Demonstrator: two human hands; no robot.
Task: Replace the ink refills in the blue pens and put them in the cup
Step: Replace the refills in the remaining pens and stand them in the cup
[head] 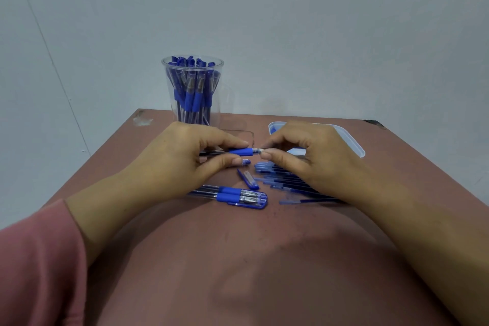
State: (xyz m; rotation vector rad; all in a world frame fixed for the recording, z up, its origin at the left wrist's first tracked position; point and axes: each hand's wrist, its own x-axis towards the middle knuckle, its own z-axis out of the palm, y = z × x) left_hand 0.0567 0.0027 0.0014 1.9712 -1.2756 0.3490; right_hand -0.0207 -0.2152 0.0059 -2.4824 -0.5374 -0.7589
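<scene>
My left hand (185, 156) grips a blue pen (239, 151) by its barrel, held level above the table. The fingertips of my right hand (304, 156) pinch the clear tip end of that same pen. A clear cup (194, 92) full of blue pens stands at the back, just beyond my left hand. Two capped blue pens (238, 197) lie side by side in front of my hands. A loose pen cap (250, 179) and a small blue piece (245, 162) lie between them and the held pen. Several thin blue refills (291, 185) are spread under my right hand.
A shallow white tray (352, 141) sits at the back right, partly hidden by my right hand. A clear flat lid (247, 135) lies beside the cup. The brown table (238, 259) ends close behind the cup, against a grey wall.
</scene>
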